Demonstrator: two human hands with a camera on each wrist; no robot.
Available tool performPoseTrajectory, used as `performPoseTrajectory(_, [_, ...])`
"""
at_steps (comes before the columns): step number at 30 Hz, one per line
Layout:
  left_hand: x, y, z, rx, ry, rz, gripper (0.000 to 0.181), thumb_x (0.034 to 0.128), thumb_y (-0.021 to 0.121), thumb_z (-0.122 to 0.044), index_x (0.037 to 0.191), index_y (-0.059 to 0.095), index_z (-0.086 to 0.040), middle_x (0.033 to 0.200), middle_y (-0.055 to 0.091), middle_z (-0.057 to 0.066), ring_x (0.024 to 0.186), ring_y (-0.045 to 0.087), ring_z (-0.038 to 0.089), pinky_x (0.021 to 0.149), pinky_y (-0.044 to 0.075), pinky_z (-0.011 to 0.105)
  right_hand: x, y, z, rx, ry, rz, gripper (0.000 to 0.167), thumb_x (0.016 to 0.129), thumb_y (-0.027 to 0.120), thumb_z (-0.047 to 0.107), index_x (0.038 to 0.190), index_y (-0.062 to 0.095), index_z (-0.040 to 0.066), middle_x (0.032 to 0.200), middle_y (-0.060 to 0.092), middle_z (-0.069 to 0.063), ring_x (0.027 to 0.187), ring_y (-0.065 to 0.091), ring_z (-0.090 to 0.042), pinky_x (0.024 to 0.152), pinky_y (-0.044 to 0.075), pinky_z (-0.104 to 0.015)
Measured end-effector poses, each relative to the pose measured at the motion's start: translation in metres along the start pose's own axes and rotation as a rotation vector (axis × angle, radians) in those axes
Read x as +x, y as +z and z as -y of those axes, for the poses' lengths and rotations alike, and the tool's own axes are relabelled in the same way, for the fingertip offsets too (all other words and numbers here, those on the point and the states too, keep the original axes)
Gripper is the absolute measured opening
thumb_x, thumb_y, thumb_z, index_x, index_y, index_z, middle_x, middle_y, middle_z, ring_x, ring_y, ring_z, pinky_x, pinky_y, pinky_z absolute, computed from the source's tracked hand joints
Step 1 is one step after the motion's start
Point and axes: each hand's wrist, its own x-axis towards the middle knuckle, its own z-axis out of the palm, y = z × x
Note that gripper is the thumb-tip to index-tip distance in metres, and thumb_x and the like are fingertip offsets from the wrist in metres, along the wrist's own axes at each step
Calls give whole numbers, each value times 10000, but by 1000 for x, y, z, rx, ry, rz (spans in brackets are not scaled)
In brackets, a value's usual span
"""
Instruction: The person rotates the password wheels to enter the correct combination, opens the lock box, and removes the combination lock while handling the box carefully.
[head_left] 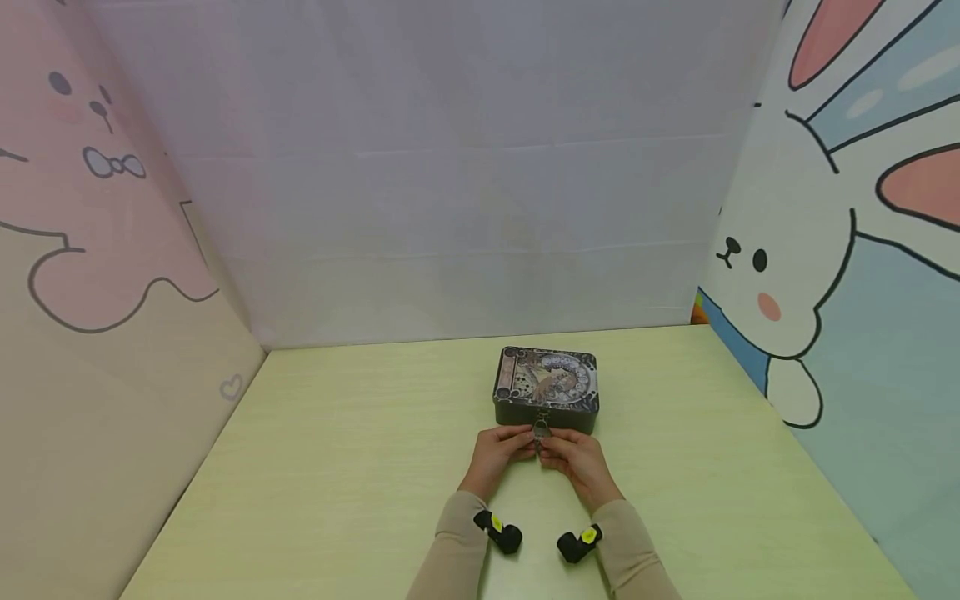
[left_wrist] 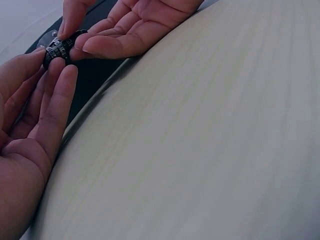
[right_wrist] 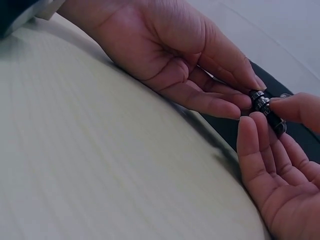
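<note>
A dark metal tin box (head_left: 546, 383) with a patterned lid lies on the table, with a small black combination lock (head_left: 542, 429) hanging at its front side. My left hand (head_left: 495, 457) pinches one end of the lock (left_wrist: 59, 49) between thumb and fingers. From the other side, my right hand (head_left: 579, 463) holds the lock too; its thumb rests on the number dials (right_wrist: 261, 103) and its fingers lie underneath. In the right wrist view my right hand (right_wrist: 287, 187) is lower right and my left hand (right_wrist: 165, 55) above. The shackle is partly hidden by fingers.
The pale yellow-green table (head_left: 337, 433) extends around the box and arms. Behind it hangs a white sheet (head_left: 480, 183). Side panels with cartoon drawings stand at left (head_left: 112, 400) and right (head_left: 885, 350). Each sleeved wrist carries a small black camera.
</note>
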Motion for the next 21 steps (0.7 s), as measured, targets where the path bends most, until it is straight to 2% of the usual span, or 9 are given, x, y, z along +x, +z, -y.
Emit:
performPoseTrajectory(9, [0,-1,-1,-5,5,4,260,939,644,31,1161,648,167,1040,709,209,736,709,135,755,594,317,-2,-1,2,87,16,-21,138,943,556,-60,1047,635,-105,788,686,-89,652,675,-157,632,585,-288])
performPoseTrajectory(16, [-1,-1,-1,-6,5,9,269,940,650,16,1169,650,158,1051,706,203,750,711,138,767,592,320,-4,-1,3,61,3,1,330,904,556,-129,1220,523,-221,843,676,-88,687,675,-159,666,584,-282])
performPoseTrajectory(21, [-1,-1,0,-10,10,13,270,942,650,13,1170,650,158,1063,703,203,753,712,142,766,593,324,-2,-1,2,44,12,-8,371,906,546,-148,1263,490,-232,868,678,-82,680,670,-152,668,581,-273])
